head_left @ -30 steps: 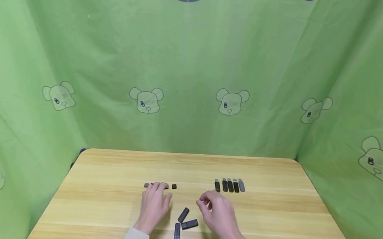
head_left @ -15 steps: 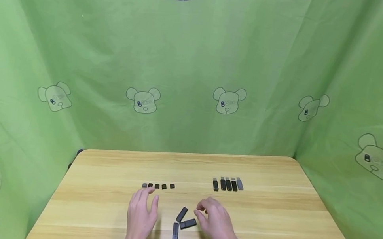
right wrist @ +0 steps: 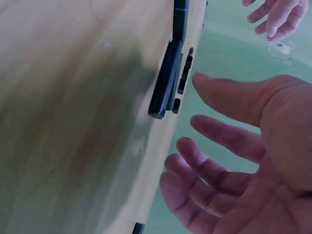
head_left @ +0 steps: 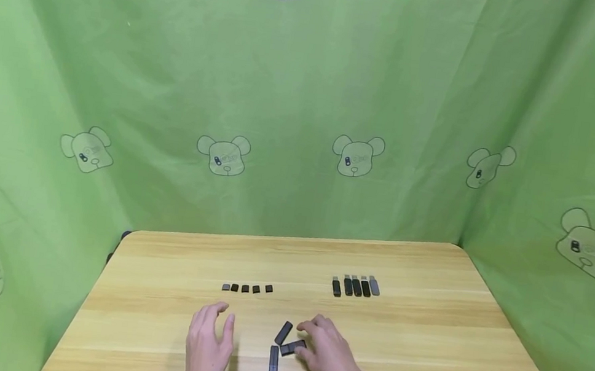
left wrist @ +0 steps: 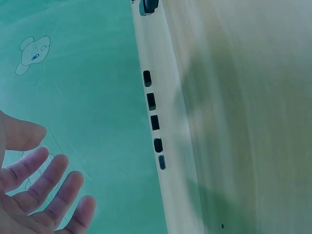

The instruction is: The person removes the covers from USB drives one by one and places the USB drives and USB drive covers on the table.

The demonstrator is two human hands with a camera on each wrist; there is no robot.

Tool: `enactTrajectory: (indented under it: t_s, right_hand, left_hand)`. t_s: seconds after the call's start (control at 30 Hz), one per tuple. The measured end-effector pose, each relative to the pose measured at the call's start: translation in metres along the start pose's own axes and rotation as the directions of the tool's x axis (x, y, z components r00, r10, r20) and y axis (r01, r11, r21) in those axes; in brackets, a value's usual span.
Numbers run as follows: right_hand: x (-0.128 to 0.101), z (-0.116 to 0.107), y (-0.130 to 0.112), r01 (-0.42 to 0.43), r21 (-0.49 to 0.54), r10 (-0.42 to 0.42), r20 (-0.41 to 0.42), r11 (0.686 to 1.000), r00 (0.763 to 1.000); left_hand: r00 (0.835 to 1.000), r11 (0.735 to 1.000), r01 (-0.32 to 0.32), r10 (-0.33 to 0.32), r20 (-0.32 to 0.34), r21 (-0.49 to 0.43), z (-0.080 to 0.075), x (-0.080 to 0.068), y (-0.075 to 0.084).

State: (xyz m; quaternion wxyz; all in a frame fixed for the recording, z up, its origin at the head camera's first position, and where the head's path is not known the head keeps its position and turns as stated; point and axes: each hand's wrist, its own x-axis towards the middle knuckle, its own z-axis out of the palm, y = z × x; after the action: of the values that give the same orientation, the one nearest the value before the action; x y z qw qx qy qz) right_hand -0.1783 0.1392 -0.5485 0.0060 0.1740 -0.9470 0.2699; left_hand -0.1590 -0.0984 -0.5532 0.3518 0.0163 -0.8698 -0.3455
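Observation:
Three loose black USB sticks lie in the middle of the wooden table (head_left: 432, 357): one slanted (head_left: 283, 333), one lying crosswise (head_left: 291, 349), one pointing at me (head_left: 274, 361). My right hand (head_left: 319, 344) hovers over them with spread fingers, and its fingertips (head_left: 303, 348) reach the crosswise stick. In the right wrist view that hand (right wrist: 234, 161) is spread beside a stick (right wrist: 165, 80) without gripping it. My left hand (head_left: 211, 333) lies relaxed left of the sticks and holds nothing; the left wrist view shows its fingers (left wrist: 44, 190) straight.
A row of several small black caps (head_left: 246, 289) lies beyond the left hand, also seen as the caps (left wrist: 154, 122) in the left wrist view. Further right is a row of several uncapped sticks (head_left: 355, 287). Green printed cloth (head_left: 306, 118) walls the table on three sides.
My left hand has drawn back from the row of caps toward me, uncovering them. My right hand has dropped to the left, onto the loose sticks.

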Motion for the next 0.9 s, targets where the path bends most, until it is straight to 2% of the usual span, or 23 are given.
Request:
enactTrajectory:
  t_s: [0.13,0.3,0.73,0.9]
  right_hand:
    - [-0.002,0.003,0.005,0.027,-0.004,-0.027,0.037,1.000,0.999]
    - [-0.003,0.007,0.011,0.044,-0.009,-0.044,0.042,0.999,0.998]
    - [0.005,0.008,0.012,-0.015,0.025,0.013,0.085,1.000,0.996]
    - [0.006,0.010,0.013,-0.009,0.008,0.008,0.087,1.000,0.996]
  left_hand:
    - [1.000,1.000,0.018,-0.018,0.003,-0.003,-0.001,-0.001,-0.001]
    - [0.999,0.999,0.033,-0.033,0.016,-0.004,-0.002,-0.003,0.001]
    - [0.999,0.999,0.044,-0.044,0.032,0.003,-0.003,-0.004,0.003]
    - [0.998,0.999,0.047,-0.048,0.037,0.010,-0.003,-0.004,0.002]
